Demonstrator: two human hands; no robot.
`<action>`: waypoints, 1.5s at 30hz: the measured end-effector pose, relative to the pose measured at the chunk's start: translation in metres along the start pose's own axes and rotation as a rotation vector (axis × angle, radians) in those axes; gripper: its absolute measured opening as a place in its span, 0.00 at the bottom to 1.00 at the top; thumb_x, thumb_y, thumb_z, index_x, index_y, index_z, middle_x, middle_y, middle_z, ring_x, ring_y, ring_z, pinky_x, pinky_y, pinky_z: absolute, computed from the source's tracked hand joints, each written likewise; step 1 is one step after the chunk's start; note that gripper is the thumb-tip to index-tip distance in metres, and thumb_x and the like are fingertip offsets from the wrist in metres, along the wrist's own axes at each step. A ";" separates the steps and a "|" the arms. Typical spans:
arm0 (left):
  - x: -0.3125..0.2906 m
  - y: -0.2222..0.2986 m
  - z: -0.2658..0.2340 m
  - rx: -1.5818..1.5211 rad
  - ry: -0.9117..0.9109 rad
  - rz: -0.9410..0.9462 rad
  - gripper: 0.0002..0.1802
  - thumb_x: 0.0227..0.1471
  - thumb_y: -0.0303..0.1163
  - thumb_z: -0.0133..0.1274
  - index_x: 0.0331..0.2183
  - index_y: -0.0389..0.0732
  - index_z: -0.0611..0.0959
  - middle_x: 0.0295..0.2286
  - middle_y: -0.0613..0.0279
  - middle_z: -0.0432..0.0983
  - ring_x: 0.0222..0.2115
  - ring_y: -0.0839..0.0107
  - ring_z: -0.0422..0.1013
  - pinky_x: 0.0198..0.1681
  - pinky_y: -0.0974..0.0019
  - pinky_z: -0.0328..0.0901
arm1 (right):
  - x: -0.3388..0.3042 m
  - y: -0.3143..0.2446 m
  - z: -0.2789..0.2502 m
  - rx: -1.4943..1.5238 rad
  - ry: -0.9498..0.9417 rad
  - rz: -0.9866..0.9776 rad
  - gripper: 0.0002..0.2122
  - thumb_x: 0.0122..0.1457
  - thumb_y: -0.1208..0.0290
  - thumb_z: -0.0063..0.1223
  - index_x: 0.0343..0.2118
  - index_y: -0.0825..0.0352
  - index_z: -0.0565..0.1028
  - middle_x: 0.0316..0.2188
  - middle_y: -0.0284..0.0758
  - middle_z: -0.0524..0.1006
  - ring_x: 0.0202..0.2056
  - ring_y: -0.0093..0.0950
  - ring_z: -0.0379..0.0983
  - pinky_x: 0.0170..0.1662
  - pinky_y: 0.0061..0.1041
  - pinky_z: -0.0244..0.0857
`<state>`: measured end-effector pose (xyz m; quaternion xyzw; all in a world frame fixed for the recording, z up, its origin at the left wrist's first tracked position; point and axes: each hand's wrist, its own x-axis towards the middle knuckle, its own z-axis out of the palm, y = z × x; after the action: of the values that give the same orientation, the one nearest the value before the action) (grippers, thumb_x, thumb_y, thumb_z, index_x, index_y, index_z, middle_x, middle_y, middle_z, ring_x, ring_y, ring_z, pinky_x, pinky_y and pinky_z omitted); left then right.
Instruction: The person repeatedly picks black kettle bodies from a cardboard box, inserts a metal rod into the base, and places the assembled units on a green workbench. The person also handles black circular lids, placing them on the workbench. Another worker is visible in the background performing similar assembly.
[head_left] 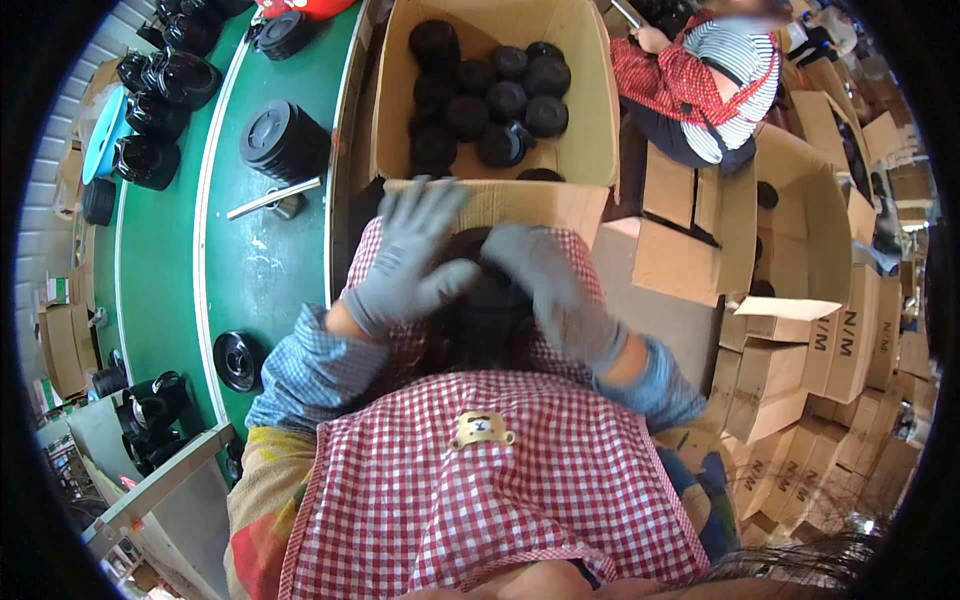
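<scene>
A dark, round black piece (487,300) lies in my lap between my two hands, partly covered by them and in shadow, so its exact kind is hard to make out. My left hand (412,262), in a grey glove, is open beside it, with fingers spread and pointing away from me and the thumb reaching over toward the piece. From the other side my right hand (560,300), also gloved in grey, angles over the piece. Motion blurs its fingers, and whether they grip cannot be seen.
Just ahead stands an open cardboard box (592,90) holding several black round parts. On the green workbench (265,250) at left are a stack of black discs (275,140), a metal-handled tool (275,197) and a black lid (238,361). A person (715,90) sits at far right near more boxes (690,245).
</scene>
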<state>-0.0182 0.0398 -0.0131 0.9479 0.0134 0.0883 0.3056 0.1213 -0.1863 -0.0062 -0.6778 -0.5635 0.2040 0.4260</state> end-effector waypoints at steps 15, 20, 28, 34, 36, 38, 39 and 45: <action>0.028 -0.008 -0.014 -0.083 -0.362 -0.170 0.28 0.62 0.46 0.49 0.56 0.37 0.76 0.50 0.42 0.76 0.54 0.47 0.70 0.60 0.50 0.61 | 0.012 0.013 -0.030 -0.195 -0.204 -0.074 0.48 0.58 0.29 0.40 0.68 0.70 0.60 0.69 0.51 0.57 0.70 0.51 0.48 0.72 0.50 0.34; 0.086 -0.047 0.039 -0.298 -0.449 -0.099 0.23 0.60 0.40 0.53 0.53 0.37 0.77 0.41 0.42 0.80 0.44 0.45 0.76 0.49 0.51 0.69 | 0.059 -0.013 0.015 -0.335 -0.387 -0.396 0.48 0.52 0.25 0.44 0.69 0.58 0.61 0.70 0.45 0.57 0.71 0.47 0.46 0.72 0.52 0.29; 0.076 -0.035 0.021 -0.717 -0.628 -0.147 0.20 0.63 0.30 0.49 0.56 0.36 0.75 0.54 0.54 0.73 0.56 0.62 0.69 0.60 0.59 0.63 | 0.067 0.049 -0.052 -0.311 -0.492 -0.309 0.43 0.49 0.35 0.56 0.65 0.59 0.67 0.69 0.45 0.58 0.71 0.45 0.45 0.71 0.55 0.32; 0.126 -0.012 0.034 -0.099 -0.859 -0.010 0.21 0.63 0.36 0.49 0.54 0.36 0.77 0.50 0.55 0.76 0.51 0.62 0.74 0.56 0.60 0.68 | 0.065 -0.012 0.028 -0.374 -0.373 -0.498 0.35 0.56 0.35 0.49 0.61 0.53 0.72 0.69 0.40 0.59 0.70 0.45 0.47 0.68 0.61 0.33; 0.116 -0.015 0.039 -0.243 -0.847 -0.069 0.21 0.63 0.35 0.51 0.55 0.37 0.76 0.50 0.57 0.76 0.51 0.65 0.74 0.56 0.61 0.68 | 0.061 -0.008 0.023 -0.300 -0.275 -0.527 0.35 0.57 0.36 0.49 0.61 0.55 0.72 0.67 0.41 0.60 0.68 0.46 0.51 0.68 0.61 0.36; 0.092 -0.032 0.047 -1.410 -0.741 -0.559 0.21 0.64 0.35 0.52 0.55 0.39 0.76 0.51 0.59 0.76 0.51 0.67 0.73 0.56 0.63 0.68 | 0.051 0.013 -0.010 -0.314 -0.212 -0.560 0.41 0.49 0.35 0.58 0.63 0.56 0.70 0.69 0.40 0.59 0.70 0.45 0.48 0.71 0.55 0.34; 0.078 -0.029 0.041 -1.615 -0.652 -0.637 0.21 0.64 0.35 0.53 0.56 0.39 0.75 0.51 0.60 0.75 0.51 0.68 0.73 0.56 0.63 0.68 | 0.043 0.025 -0.025 -0.366 -0.211 -0.488 0.48 0.42 0.31 0.60 0.64 0.56 0.68 0.69 0.41 0.57 0.70 0.46 0.47 0.71 0.54 0.34; -0.004 0.044 0.010 -0.684 -0.237 -0.055 0.23 0.52 0.27 0.62 0.51 0.43 0.77 0.48 0.58 0.76 0.49 0.60 0.74 0.55 0.61 0.70 | 0.013 0.015 0.003 -0.234 -0.337 -0.681 0.56 0.35 0.23 0.56 0.69 0.51 0.61 0.71 0.39 0.54 0.73 0.44 0.41 0.72 0.53 0.30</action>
<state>-0.0215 -0.0019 0.0034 0.7937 -0.0271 -0.0309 0.6069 0.1313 -0.1734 -0.0176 -0.4533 -0.8374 0.0937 0.2907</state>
